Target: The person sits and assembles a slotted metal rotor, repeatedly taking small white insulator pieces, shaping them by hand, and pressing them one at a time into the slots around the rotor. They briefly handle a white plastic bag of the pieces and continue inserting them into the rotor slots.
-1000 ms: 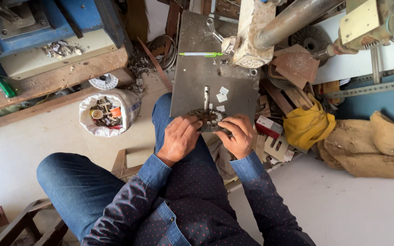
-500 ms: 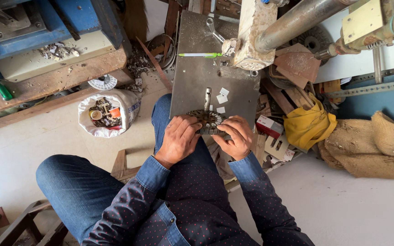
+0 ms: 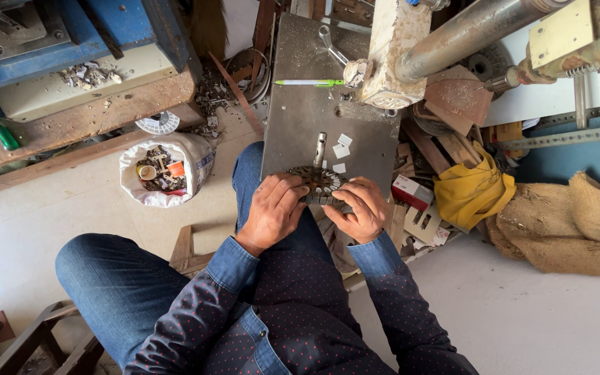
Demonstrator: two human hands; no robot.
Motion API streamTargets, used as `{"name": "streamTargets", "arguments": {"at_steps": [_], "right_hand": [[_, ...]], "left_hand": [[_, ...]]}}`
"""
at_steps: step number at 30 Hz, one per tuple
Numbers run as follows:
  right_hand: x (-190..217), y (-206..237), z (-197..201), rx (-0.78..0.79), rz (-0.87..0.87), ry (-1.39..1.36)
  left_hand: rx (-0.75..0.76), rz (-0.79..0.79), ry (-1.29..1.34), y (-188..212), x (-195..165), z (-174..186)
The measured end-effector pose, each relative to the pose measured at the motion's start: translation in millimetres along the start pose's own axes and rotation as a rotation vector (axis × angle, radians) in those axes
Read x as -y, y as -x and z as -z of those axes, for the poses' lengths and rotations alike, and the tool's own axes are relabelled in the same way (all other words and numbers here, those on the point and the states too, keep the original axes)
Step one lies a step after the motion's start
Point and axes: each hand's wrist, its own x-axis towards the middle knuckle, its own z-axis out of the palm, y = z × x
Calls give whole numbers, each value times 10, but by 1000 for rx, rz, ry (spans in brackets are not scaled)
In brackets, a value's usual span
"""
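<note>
Navy red-dotted shirt, denim-lined cuffs, blue jeans, no gloves.

Slotted metal disc (image 3: 319,185): near edge hidden under both hands' fingers. White bag (image 3: 164,170) contents too small to identify. Burlap sack (image 3: 578,226) cut off at frame right.

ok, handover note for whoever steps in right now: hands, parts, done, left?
Left hand: gripping the left rim of the round slotted metal core.
Right hand: fingers on the core's right edge.
Core rests at the near edge of the grey metal plate, its shaft pointing away.
Small white paper slips lie beside the shaft; green pen further up the plate.
Done: cannot tell how many slots are filled.
Left: loose slips remain on the plate.
</note>
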Motion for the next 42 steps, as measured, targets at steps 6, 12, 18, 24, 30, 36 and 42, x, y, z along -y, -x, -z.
{"name": "streamTargets", "arguments": {"at_steps": [6, 12, 18, 24, 30, 36, 42], "right_hand": [[-10, -53, 9, 46, -44, -49], [-33, -100, 19, 48, 16, -18], [0, -97, 15, 20, -20, -17], [51, -158, 24, 36, -63, -18], [67, -348, 55, 90, -160, 58], [61, -536, 4, 65, -188, -19], [97, -550, -23, 51, -212, -29]], "left_hand": [[-1, 26, 0, 12, 24, 1], [-6, 55, -10, 15, 29, -20], [-5, 53, -27, -6, 19, -34], [-11, 62, -7, -20, 31, -31], [20, 153, -24, -118, 108, -58], [19, 216, 28, -295, 204, -51], [64, 238, 93, -328, 200, -30]]}}
